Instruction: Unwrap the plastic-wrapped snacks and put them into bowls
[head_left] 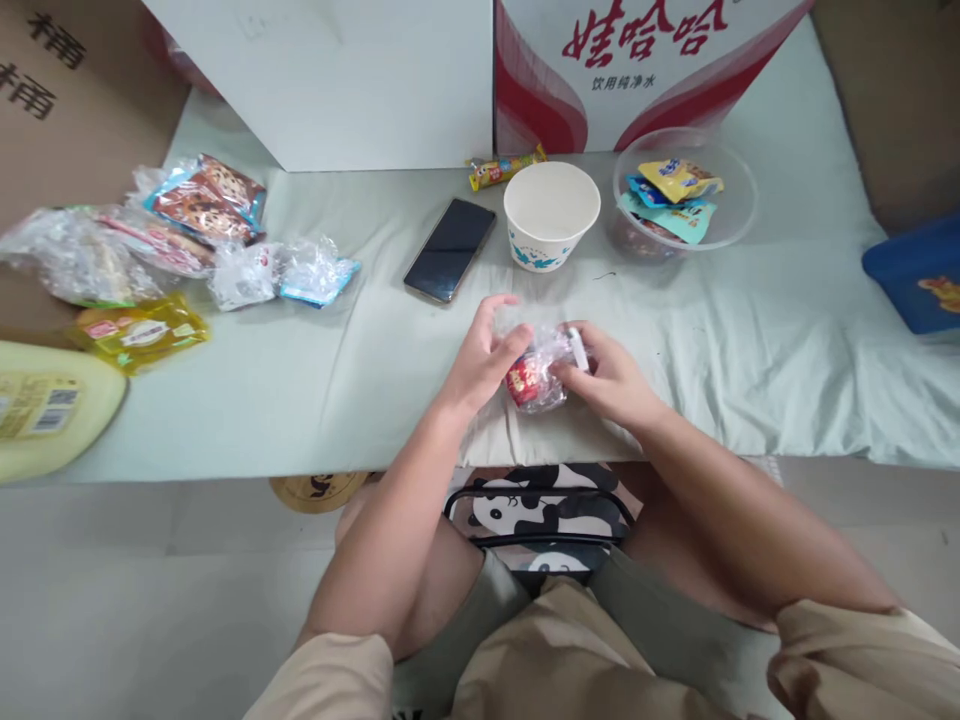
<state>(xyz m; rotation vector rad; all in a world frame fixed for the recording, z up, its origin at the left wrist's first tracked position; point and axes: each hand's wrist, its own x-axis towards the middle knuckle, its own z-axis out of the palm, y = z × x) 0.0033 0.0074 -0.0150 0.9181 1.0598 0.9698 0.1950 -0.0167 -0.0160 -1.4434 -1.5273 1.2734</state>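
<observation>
A small crinkled clear plastic bag (546,395) with a red, gold-printed packet (523,380) inside is between my two hands, just above the cloth near its front edge. My left hand (487,358) has its thumb pressed on the bag's upper left side, with the index finger stretched forward. From the other side, my right hand (615,380) pinches the bag between thumb and fingers. A white strip (577,348) shows at the right fingertips; what it belongs to I cannot make out. Beyond the hands stand a white paper cup (551,215) and a black phone (451,250) lying flat.
A clear round tub (739,210) with several snack packets stands back right, a yellow wrapped stick (506,168) behind the cup. Plastic-wrapped snacks (206,200) and a yellow bottle (52,410) are left. White boxes (375,80) line the back; a blue container (915,275) is right.
</observation>
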